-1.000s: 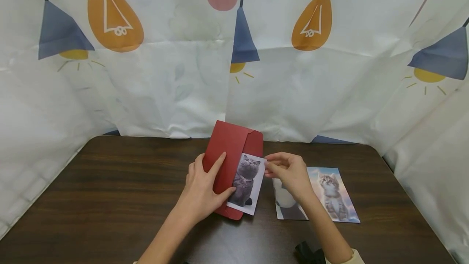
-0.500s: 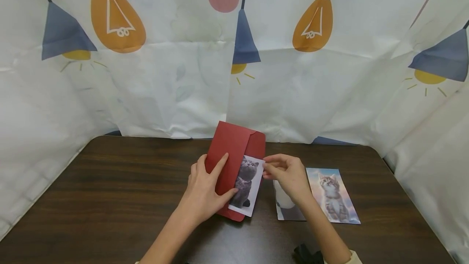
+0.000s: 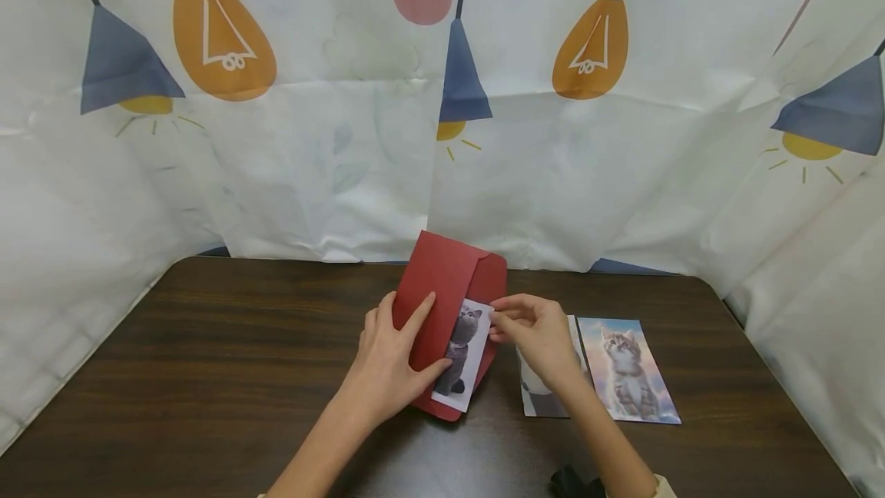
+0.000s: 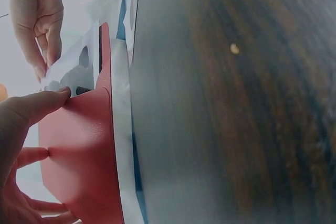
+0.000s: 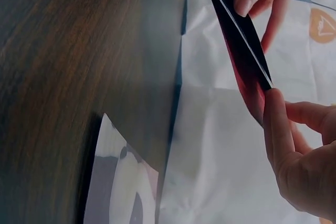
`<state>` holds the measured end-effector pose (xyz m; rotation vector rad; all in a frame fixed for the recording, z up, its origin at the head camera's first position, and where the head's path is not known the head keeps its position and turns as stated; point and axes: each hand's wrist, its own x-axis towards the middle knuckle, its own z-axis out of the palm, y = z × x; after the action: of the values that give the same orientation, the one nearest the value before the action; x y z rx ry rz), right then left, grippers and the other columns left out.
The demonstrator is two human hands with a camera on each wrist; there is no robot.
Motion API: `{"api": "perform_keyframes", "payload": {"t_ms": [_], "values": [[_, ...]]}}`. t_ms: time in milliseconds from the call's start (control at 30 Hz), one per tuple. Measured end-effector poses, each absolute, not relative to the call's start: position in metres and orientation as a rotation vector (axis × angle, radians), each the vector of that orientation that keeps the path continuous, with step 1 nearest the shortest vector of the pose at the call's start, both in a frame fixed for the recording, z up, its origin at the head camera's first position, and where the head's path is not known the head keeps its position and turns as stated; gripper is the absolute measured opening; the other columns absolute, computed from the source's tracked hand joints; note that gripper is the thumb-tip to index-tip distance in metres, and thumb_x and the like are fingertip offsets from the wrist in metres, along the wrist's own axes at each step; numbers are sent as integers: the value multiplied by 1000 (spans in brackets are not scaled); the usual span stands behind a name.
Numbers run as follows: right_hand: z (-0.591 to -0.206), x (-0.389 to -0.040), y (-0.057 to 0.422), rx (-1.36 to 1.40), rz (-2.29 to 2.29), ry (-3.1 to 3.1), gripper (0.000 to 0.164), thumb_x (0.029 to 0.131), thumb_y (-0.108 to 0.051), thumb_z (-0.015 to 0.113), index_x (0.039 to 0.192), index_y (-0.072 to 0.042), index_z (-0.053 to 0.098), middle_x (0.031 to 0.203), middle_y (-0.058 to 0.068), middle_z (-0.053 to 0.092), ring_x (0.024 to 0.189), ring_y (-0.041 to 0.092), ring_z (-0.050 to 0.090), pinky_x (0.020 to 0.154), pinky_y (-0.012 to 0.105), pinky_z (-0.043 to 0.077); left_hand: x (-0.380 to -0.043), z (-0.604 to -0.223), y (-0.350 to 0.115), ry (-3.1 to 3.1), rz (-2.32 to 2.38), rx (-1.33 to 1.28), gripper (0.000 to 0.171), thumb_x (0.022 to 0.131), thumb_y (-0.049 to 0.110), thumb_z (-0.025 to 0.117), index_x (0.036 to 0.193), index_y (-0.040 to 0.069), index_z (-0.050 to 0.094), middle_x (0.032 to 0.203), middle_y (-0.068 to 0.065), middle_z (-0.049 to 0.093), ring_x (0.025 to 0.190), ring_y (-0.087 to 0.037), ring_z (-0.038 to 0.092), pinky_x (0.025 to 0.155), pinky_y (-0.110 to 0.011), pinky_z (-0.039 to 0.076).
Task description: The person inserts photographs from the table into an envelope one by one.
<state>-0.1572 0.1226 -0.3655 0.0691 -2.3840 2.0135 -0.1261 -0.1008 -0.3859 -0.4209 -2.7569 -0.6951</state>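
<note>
My left hand [image 3: 387, 363] holds a red envelope [image 3: 439, 275], its thumb by the opening and the other fingers spread over the envelope's left part. Out of the opening on the right sticks a photo card of a grey cat [image 3: 475, 360], its left part hidden inside. My right hand [image 3: 542, 336] pinches the card's upper right corner between thumb and fingers. In the left wrist view the thumb presses where the card enters the red envelope [image 4: 84, 140]. Seen from the right wrist, the envelope stands tilted, its dark opening facing that camera.
To the right on the dark wooden table [image 3: 228, 375] lie a kitten photo card [image 3: 629, 371] and a black-and-white animal card [image 3: 542, 400], partly covered by my right arm. A black object [image 3: 574, 483] sits at the front edge. A printed curtain [image 3: 311, 175] hangs behind.
The grey cat card has slid left, deeper into the envelope, with my right hand following it. The envelope and my left hand have shifted slightly to the right.
</note>
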Motion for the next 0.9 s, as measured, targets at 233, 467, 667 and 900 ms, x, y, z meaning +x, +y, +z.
{"api": "perform_keyframes", "payload": {"t_ms": [233,467,667,900], "values": [[-367,-155,117,73,2030,-2349,17,93,7,75,109,11,75,93,23,77,72,21,76,70,29,63,-125,-386,-100,-2759,-729,-449,91,77,31,94,156,17,51,154,-28,39,133,-46,43,95,-56,57],[-369,-155,114,62,2023,-2323,16,92,8,74,108,11,75,92,24,77,73,22,76,69,29,63,-124,-386,-97,-2739,-740,-484,90,78,31,93,156,17,52,154,-29,39,132,-45,44,94,-56,58],[-372,-155,113,72,2034,-2299,16,92,9,74,108,12,75,92,24,76,72,22,77,69,29,63,-123,-387,-97,-2710,-765,-505,88,79,29,93,156,17,53,153,-28,40,131,-45,45,93,-55,57],[-374,-155,111,64,2027,-2294,17,92,9,74,108,12,74,95,25,77,72,23,77,69,29,63,-122,-386,-96,-2686,-794,-535,85,80,27,93,155,17,53,152,-27,40,128,-44,45,90,-54,57]]}}
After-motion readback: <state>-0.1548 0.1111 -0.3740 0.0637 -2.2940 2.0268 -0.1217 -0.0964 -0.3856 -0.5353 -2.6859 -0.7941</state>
